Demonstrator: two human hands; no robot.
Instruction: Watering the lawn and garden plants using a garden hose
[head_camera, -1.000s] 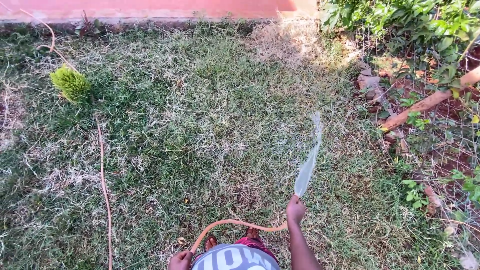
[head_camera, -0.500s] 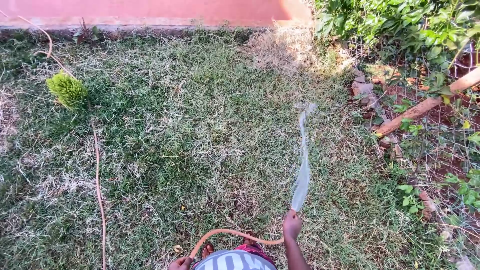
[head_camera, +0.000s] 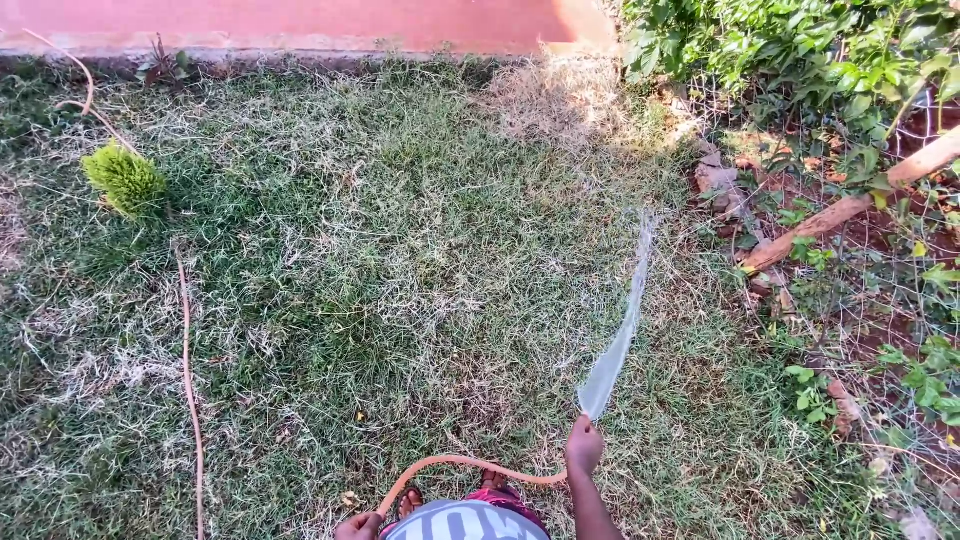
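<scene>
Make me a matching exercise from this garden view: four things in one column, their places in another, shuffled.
Things:
1. orange hose
2. small conifer shrub
3. wooden pole
4. water jet

Places:
A. far left on the grass
B. right, among the leafy plants
C. fanning out from the right hand
D. curving in front of the person's feet

Pairs: 1-D, 2-A, 3-B, 4-C

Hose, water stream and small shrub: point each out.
hose (head_camera: 455, 462), head view, on the orange loop near the feet.
water stream (head_camera: 620, 335), head view, mid-stream above the grass.
small shrub (head_camera: 124, 180), head view, centre of its foliage.
</scene>
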